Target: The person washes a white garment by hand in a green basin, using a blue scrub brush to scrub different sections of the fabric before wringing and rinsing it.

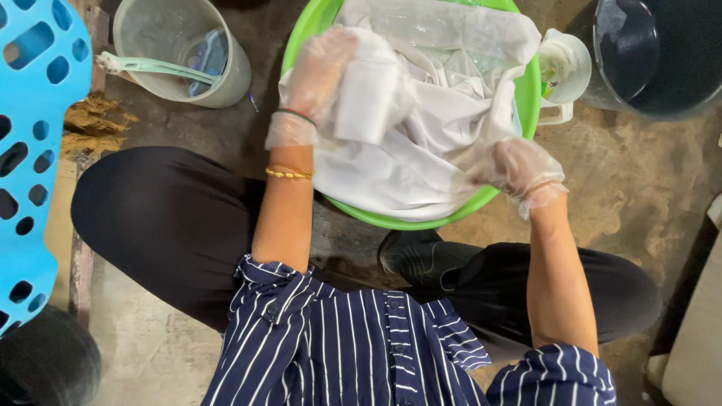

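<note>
Gloved left hand point(320, 71) and right hand point(515, 165) both grip white cloth point(406, 143) over the green basin's point(391, 219) near rim; rubbing works best with folds held taut.

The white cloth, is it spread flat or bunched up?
Bunched up. The cloth lies in creased folds over the green basin, gripped by the gloved left hand and right hand.

Two gloved hands show, the left hand point(320, 71) and the right hand point(515, 165), each in one clear plastic glove. There is one green basin point(421, 220) with one white cloth point(421, 143) in it. One grey bucket point(180, 53), one blue perforated basket point(34, 150), one white cup point(564, 71) and one dark tub point(654, 56) stand around. One gold bracelet point(289, 174) circles the left wrist.
</note>
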